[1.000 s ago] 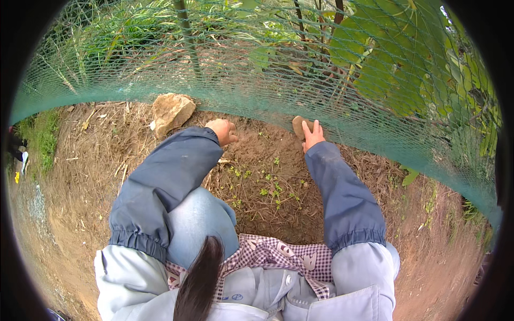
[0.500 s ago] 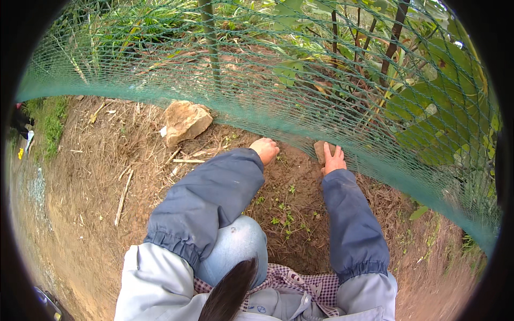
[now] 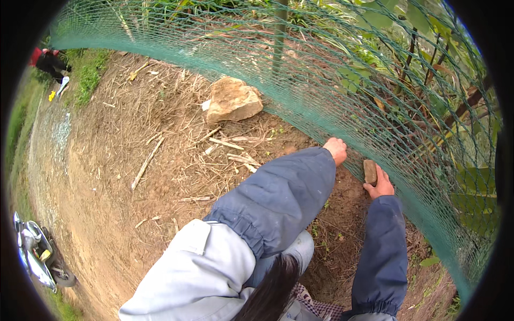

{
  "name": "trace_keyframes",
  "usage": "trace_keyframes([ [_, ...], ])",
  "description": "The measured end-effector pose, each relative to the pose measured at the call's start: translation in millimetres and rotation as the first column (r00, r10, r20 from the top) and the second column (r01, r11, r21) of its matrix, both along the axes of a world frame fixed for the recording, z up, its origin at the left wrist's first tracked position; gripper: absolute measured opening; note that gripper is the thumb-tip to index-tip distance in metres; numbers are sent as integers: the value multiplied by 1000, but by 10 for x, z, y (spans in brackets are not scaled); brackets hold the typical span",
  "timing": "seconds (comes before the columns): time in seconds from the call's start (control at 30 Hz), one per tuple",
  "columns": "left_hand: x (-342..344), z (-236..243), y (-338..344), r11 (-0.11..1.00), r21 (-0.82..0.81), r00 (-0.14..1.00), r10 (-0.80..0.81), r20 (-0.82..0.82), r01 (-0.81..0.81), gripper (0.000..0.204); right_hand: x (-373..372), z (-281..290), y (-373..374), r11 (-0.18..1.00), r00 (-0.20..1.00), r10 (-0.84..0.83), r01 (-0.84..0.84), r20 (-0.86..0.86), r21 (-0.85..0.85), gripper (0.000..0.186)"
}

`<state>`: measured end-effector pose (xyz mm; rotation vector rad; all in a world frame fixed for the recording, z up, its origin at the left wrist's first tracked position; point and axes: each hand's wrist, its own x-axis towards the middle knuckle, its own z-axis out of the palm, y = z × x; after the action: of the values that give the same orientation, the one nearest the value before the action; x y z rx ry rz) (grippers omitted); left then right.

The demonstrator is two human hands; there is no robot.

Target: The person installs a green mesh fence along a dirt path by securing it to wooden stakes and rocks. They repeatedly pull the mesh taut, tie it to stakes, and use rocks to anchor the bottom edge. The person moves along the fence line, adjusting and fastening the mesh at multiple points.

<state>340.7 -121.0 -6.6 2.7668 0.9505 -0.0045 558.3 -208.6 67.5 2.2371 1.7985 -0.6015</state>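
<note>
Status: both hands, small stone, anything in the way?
Left hand at green net's lower edge. Right hand on small stone. Large rock left, touching neither hand.

Looks matt, rough and gritty on the stone (image 3: 370, 172), and coarser still, with craggy broken faces, on the rock (image 3: 234, 100). Seems plastic in the net (image 3: 332, 127): thin cord in open mesh, denser along the edge. Appears as smooth cloth with a faint sheen on the 2 sleeves (image 3: 292, 184), as thicker matt cloth on the jacket (image 3: 187, 267), and as worn denim on the knee (image 3: 304, 250). Shines sleekly on the hair (image 3: 270, 291). Looks dull and crumbly in the soil (image 3: 348, 200), dry and fibrous in the straw (image 3: 147, 163), glossy and hard on the motorbike (image 3: 36, 250).
</note>
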Motion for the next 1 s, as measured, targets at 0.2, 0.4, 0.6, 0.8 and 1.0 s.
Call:
trace_keyframes([
  [0.2,-296,66,-305,983,-185,984,32,174,1,14,-44,290,51,972,977,44,-90,-209,-215,73],
  [0.4,-550,152,-622,991,-21,969,-125,211,133,9,54,247,-37,696,618,-553,-25,-559,-717,56],
  [0.6,-424,167,-508,974,-218,884,51,464,58,19,49,-196,-261,615,470,-773,393,-425,-683,70],
  [0.8,-207,172,-534,922,-386,932,115,343,28,30,-121,-264,-286,746,670,-655,502,-349,-438,68],
  [1.0,35,130,-302,756,-627,945,312,96,-185,36,-377,156,-468,930,937,-348,340,31,139,57],
])
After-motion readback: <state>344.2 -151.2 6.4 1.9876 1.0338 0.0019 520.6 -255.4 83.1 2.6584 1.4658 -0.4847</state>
